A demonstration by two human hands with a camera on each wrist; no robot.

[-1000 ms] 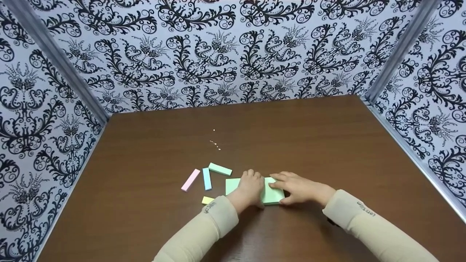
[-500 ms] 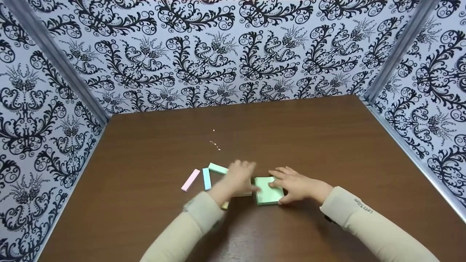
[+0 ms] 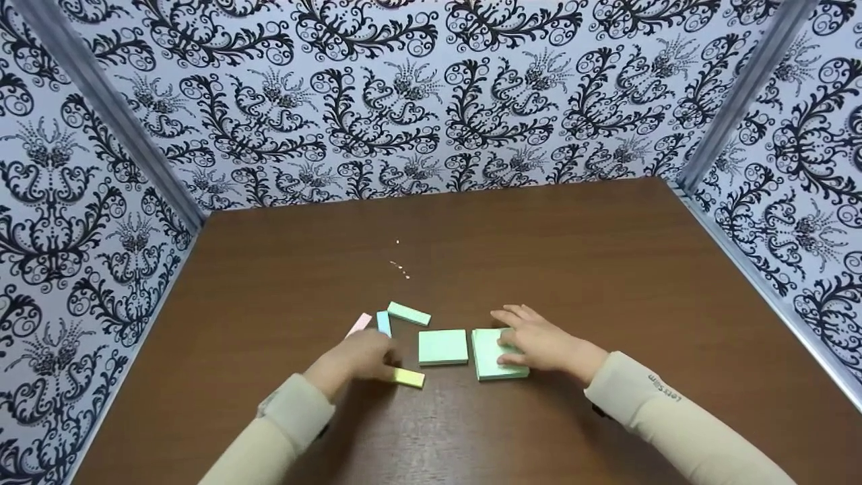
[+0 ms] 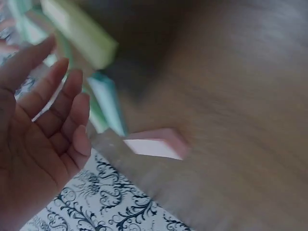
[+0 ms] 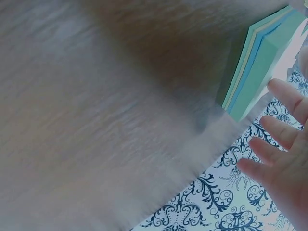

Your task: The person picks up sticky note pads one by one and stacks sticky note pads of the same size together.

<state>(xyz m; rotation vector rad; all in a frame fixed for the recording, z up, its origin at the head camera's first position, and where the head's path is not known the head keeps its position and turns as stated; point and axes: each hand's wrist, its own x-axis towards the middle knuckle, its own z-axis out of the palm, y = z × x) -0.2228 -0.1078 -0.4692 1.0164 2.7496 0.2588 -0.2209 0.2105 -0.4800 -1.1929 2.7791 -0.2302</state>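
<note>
My left hand (image 3: 357, 356) hovers over the small strip-shaped sticky note pads, fingers loosely bent with nothing in them in the left wrist view. Its thumb side overlaps the end of a yellow strip pad (image 3: 409, 378). Beyond the hand, partly hidden by it, lie a pink strip pad (image 3: 359, 324) and a blue strip pad (image 3: 384, 323). My right hand (image 3: 542, 342) lies over the right part of a square stack of sticky notes (image 3: 487, 356), fingers spread. Green, yellow and blue layers of this stack (image 5: 262, 62) show in the right wrist view.
A green rectangular sticky note pad (image 3: 442, 346) lies just left of the square stack. Behind it is a green strip pad (image 3: 409, 313). Small white specks (image 3: 402, 269) dot the brown table (image 3: 572, 256) farther back. Patterned walls (image 3: 377, 101) enclose the back and sides.
My left hand has let go of the green rectangular pad, leaving it left of the square stack, and moved left to the strip pads. The right hand has stayed at the square stack.
</note>
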